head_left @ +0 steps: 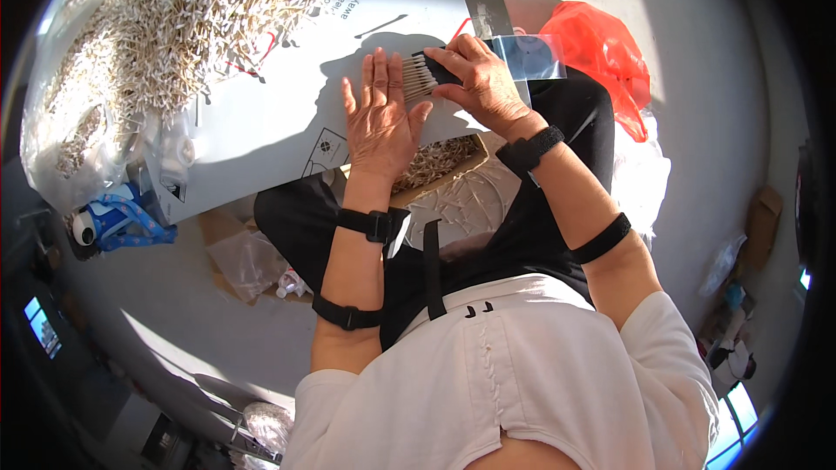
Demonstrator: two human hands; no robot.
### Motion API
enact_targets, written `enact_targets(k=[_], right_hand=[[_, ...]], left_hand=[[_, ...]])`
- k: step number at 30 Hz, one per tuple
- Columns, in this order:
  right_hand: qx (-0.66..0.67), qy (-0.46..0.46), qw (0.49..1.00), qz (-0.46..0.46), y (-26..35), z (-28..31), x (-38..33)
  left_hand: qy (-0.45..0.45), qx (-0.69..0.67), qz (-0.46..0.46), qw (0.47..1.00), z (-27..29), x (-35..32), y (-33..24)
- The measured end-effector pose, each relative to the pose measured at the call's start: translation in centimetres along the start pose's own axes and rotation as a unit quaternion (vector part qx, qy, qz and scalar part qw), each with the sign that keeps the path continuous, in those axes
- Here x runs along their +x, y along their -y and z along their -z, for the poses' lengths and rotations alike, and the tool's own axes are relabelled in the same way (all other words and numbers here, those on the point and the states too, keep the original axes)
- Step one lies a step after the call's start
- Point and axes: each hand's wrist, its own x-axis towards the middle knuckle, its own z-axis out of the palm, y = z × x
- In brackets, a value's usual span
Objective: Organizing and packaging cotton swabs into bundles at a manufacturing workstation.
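A row of cotton swabs [418, 77] lies side by side on the grey-white tabletop, their white tips toward my left hand. Their other ends run into a dark piece [442, 72] that looks like a card or sleeve. My right hand [481, 85] grips this dark piece with thumb and curled fingers. Flat on the table beside the tips rests my left hand [381, 122], fingers stretched out and thumb apart, holding nothing. From under the right hand a clear plastic bag [533, 57] sticks out past the table edge. One dark thin stick [381, 26] lies farther up the board.
A large heap of loose cotton swabs [200, 26] on clear plastic covers the table's far left. Below the near edge, between my knees, a cardboard box [475, 157] holds more swabs. A red plastic bag [601, 48] is at the right. A blue strap [135, 222] hangs at the left corner.
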Motion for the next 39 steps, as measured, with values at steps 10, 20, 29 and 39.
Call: enact_targets(k=[10, 20, 29, 39], right_hand=[[0.074, -0.104, 0.992, -0.006, 1.4, -2.2, -2.2], [0.047, 0.025, 0.969, -0.242, 2.3, -1.5, 1.5], [0.29, -0.121, 0.946, -0.084, 2.8, -3.3, 0.0], [0.193, -0.239, 0.933, -0.187, 1.5, -0.5, -0.6]], left_hand=[[-0.003, 0.001, -0.001, 1.0, 0.2, -0.1, -0.2], [-0.003, 0.022, -0.003, 1.0, -0.1, -0.3, -0.3], [-0.01, -0.001, 0.001, 1.0, 0.1, -0.1, -0.6], [-0.011, 0.036, -0.006, 0.999, -0.6, 0.2, -1.0]])
